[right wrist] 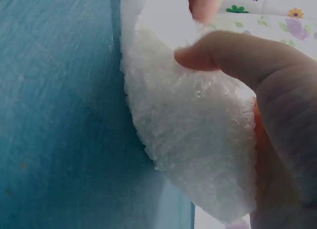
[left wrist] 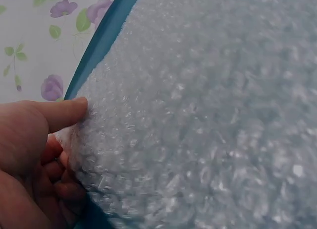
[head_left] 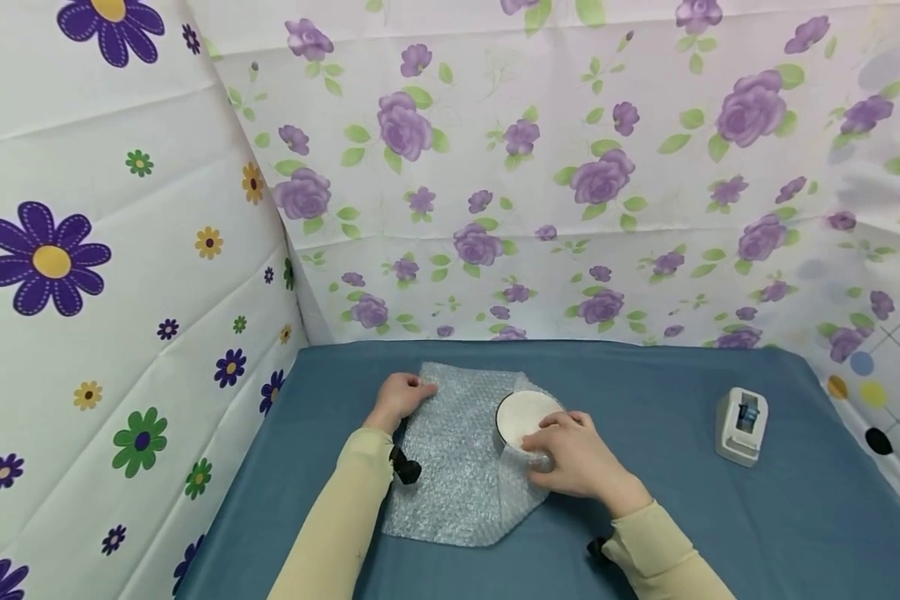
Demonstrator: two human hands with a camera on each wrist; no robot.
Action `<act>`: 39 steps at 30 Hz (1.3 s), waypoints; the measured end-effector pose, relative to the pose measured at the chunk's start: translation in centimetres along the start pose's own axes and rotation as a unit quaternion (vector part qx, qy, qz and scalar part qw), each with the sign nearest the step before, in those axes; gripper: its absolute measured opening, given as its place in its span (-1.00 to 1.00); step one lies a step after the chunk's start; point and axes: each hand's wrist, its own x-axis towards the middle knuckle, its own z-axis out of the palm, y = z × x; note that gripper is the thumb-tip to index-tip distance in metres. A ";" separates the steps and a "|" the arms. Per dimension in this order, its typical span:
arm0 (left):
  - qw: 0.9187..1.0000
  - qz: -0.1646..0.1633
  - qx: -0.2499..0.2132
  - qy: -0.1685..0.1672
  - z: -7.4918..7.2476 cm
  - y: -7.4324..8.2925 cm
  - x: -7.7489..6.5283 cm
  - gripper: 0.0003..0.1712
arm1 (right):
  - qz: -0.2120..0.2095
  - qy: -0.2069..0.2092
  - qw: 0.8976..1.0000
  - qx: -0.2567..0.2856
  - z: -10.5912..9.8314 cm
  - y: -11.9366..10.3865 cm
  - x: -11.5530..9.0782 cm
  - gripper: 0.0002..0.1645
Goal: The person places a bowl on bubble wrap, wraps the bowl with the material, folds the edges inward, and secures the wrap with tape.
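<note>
A sheet of bubble wrap [head_left: 450, 467] lies on the blue cloth, its right side folded up around a white round dish [head_left: 521, 414] with a thin dark rim. At the sheet's upper left corner my left hand [head_left: 401, 398] pinches the edge, thumb on top and fingers curled beneath, as the left wrist view shows. My right hand [head_left: 577, 458] is at the dish's lower right, gripping the wrap folded against it. In the right wrist view the thumb [right wrist: 198, 58] presses on the bubble wrap [right wrist: 193, 125], with a fingertip close by over the white surface.
A white tape dispenser [head_left: 742, 425] with a blue roll stands to the right on the blue tablecloth [head_left: 667, 417]. Floral sheets [head_left: 480, 192] hang behind the table and along its left side. A black band with a small camera sits on each wrist.
</note>
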 end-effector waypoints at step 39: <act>0.967 0.235 -0.043 0.084 2.5 1.9 -4.5 -0.83 | 0.018 -0.038 0.999 0.025 -0.3 -0.4 0.1 -0.37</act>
